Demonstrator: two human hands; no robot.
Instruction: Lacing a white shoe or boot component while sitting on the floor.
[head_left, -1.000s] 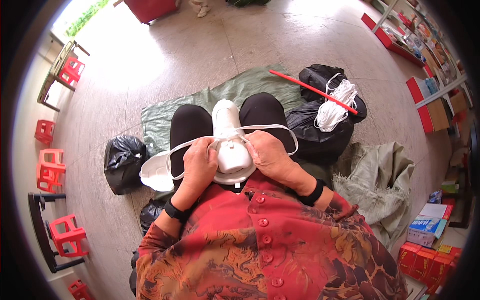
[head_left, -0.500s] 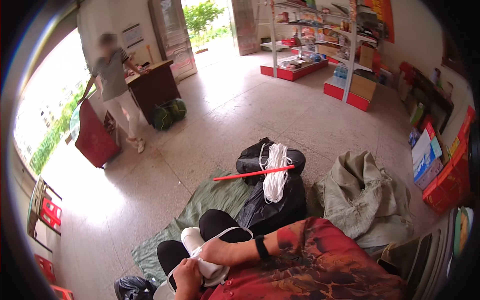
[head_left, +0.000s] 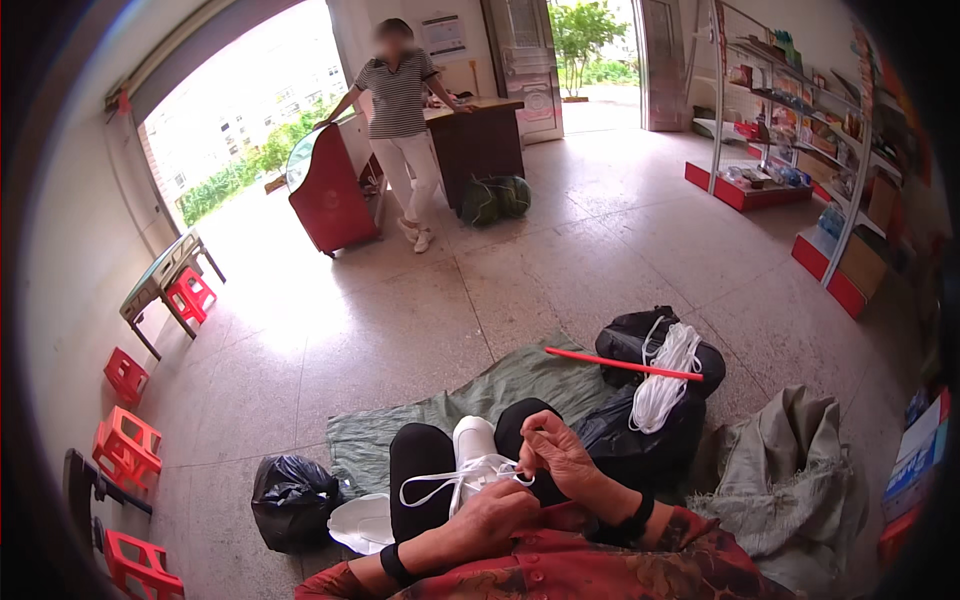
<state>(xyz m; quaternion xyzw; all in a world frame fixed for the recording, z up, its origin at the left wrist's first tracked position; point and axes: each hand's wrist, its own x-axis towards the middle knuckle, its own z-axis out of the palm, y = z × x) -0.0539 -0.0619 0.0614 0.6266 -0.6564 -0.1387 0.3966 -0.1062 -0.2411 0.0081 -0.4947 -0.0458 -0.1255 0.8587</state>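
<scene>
The left hand [head_left: 493, 515] covers the near end of the white shoe [head_left: 474, 438], and whatever lies under its curled fingers is hidden. Whether the right hand [head_left: 570, 463] pinches the lace [head_left: 488, 466] is too small to tell. The lower edge cuts off the red shirt [head_left: 530, 562] and the nearest stool [head_left: 132, 544] on the left. The far person's [head_left: 400, 100] head is blurred, and many goods on the far right shelves [head_left: 745, 198] are too small to name.
</scene>
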